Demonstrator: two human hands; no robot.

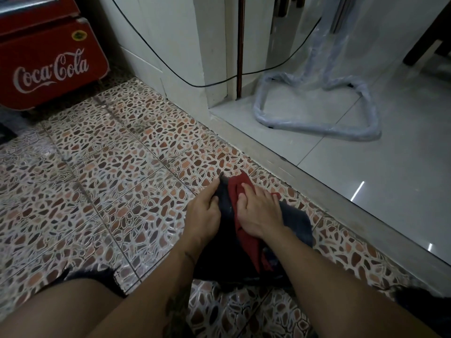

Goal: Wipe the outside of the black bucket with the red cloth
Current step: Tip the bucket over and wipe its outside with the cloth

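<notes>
The black bucket lies tipped on the pebble-pattern floor between my knees, its bottom end pointing away from me. My left hand grips its left side near the far edge. My right hand presses the red cloth flat against the bucket's upper side. The cloth trails back under my wrist toward the bucket's near end. Much of the bucket is hidden by my hands and forearms.
A red Coca-Cola cooler stands at the far left. A raised stone step runs diagonally just right of the bucket, with grey tiles beyond. A plastic-wrapped metal frame and a black cable lie by the white wall.
</notes>
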